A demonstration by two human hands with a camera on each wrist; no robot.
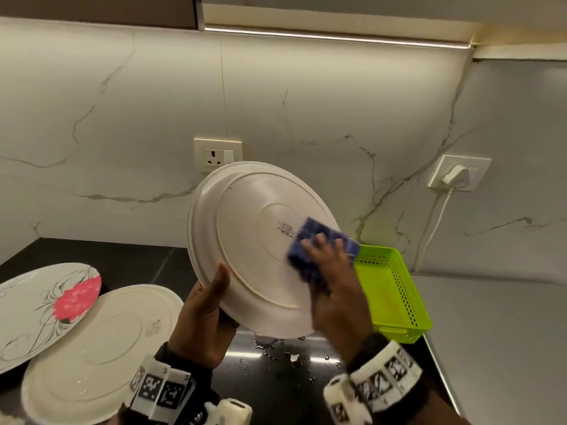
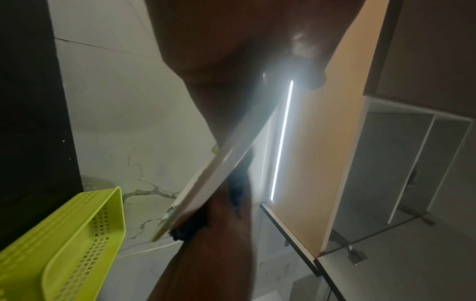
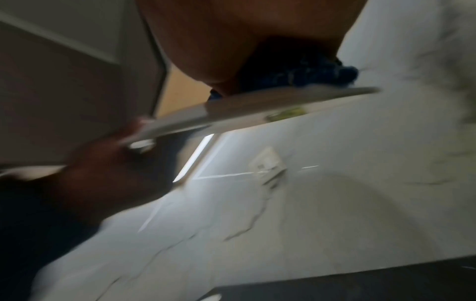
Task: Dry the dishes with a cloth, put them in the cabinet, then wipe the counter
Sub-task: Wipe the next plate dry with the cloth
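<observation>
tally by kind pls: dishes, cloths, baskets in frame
Plates: 3. Plain white plate held up, back side out; white plate upside down on the black counter; white plate with a pink flower print.
Cloths: 1. Blue cloth pressed on the held plate.
Baskets: 1. Lime-green perforated plastic basket.
Total: 5.

A warm LED strip under the upper cabinet lights the marble wall evenly in the head view, where straight edges bow toward the corners and the right hand is smeared by motion blur. In the left wrist view the same strip flares into hard white glare, leaving the left hand a dim silhouette. The right wrist view is dim and blurred throughout, with nothing in sharp focus.
</observation>
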